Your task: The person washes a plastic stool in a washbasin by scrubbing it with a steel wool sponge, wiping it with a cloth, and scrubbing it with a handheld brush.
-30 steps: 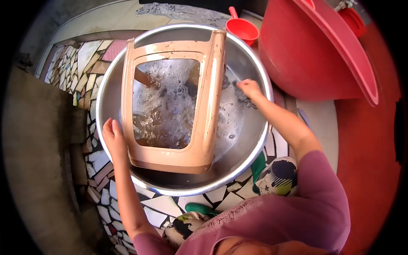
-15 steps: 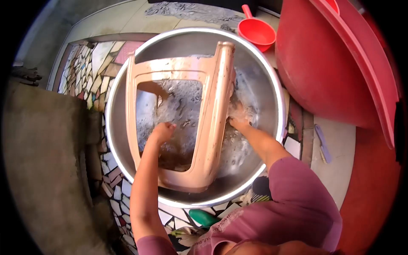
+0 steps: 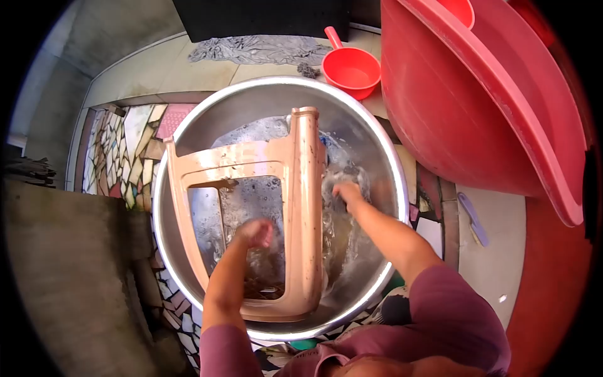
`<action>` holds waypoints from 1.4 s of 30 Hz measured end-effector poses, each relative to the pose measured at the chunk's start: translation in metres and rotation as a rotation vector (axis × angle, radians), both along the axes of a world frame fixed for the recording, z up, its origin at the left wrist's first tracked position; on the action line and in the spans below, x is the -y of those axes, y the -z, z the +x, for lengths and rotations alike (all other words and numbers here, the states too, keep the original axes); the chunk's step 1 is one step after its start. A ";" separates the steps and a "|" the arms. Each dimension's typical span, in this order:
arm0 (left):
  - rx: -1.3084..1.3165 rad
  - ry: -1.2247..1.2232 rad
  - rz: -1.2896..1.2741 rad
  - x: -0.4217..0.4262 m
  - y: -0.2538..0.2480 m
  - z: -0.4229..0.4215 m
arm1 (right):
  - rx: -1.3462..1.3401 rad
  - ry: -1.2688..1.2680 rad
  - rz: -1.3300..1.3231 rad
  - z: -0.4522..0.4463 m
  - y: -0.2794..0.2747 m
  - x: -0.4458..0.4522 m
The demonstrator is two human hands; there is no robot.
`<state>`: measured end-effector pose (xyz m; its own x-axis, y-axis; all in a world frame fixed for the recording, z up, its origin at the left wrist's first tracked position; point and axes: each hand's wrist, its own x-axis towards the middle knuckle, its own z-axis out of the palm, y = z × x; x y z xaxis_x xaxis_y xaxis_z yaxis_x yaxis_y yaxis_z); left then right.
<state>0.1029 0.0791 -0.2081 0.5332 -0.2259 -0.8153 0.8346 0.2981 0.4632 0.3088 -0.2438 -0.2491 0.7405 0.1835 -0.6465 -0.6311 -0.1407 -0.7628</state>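
A beige plastic stool lies tipped on its side, partly under water, in a large round metal basin. Suds and splashes cover the murky water. Through the opening in the stool's side I see my left hand above the water; motion smears its fingers. My right hand is closed at the water just right of the stool, its fingers on a grey, mesh-like wad. Splashing blurs the wad's outline. The stool's lower parts are hidden in the water.
A red dipper sits on the ledge behind the basin, beside a dark scrubby clump and a crumpled grey cloth. A big red tub leans at right. A purple-handled brush lies on the floor.
The view has shifted, so the basin sits lower in it. My right hand has risen out of the splashing water, with the grey wad now showing. My left hand is blurrier.
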 end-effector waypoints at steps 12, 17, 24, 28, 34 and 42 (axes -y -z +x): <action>0.686 -0.006 0.925 0.141 -0.275 -0.022 | 1.262 -0.601 -0.166 -0.068 -0.290 -0.032; 0.730 0.522 1.426 0.182 -0.250 -0.117 | 1.305 -0.758 -0.142 -0.128 -0.268 -0.001; 1.019 0.389 1.776 0.181 -0.212 -0.117 | 1.499 -0.458 -0.446 -0.029 -0.264 -0.046; 1.024 0.245 1.799 0.163 -0.208 -0.114 | 1.477 -0.401 -0.380 -0.124 -0.253 -0.045; 1.045 0.192 1.753 0.154 -0.202 -0.126 | 1.196 -0.198 -0.169 -0.304 -0.208 0.006; 1.036 0.192 1.726 0.152 -0.205 -0.129 | 1.303 -0.017 -0.239 -0.181 -0.221 -0.046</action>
